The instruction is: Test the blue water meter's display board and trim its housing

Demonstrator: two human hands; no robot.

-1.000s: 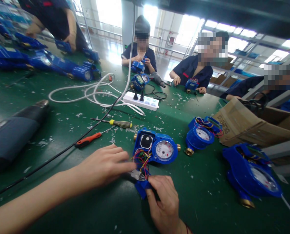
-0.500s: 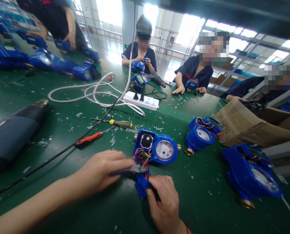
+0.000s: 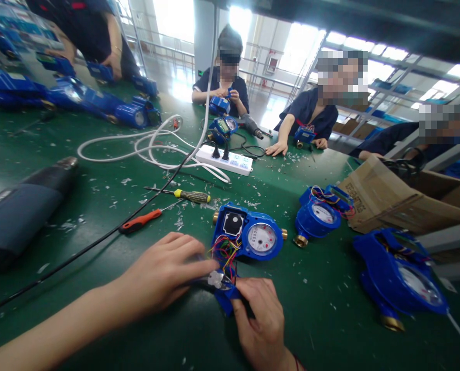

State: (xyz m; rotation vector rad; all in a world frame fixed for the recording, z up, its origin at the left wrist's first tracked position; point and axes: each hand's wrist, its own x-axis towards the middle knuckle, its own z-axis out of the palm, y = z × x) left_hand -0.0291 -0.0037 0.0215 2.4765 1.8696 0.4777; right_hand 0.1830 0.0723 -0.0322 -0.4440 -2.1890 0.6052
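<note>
An opened blue water meter point(image 3: 249, 236) lies on the green table point(image 3: 183, 330) in front of me, its dial up and coloured wires point(image 3: 226, 252) spilling from its near side. My left hand point(image 3: 164, 273) is closed round a small dark-handled tool with a metal tip point(image 3: 215, 280) that sits at the wires. My right hand point(image 3: 261, 322) pinches the blue plastic cover piece point(image 3: 224, 299) attached to those wires, just below the meter.
A red-handled screwdriver point(image 3: 139, 222) and a yellow-handled one point(image 3: 191, 196) lie behind my left hand, with a power strip point(image 3: 224, 159) and white cable beyond. A heat gun point(image 3: 21, 206) lies left. More meters point(image 3: 318, 214) point(image 3: 402, 273) and a cardboard box point(image 3: 388, 198) are right. Several other people work at the far side.
The tool's metal tip dropped from level with the wires back down to the cover piece. A person's hand at the far side reached out onto the table.
</note>
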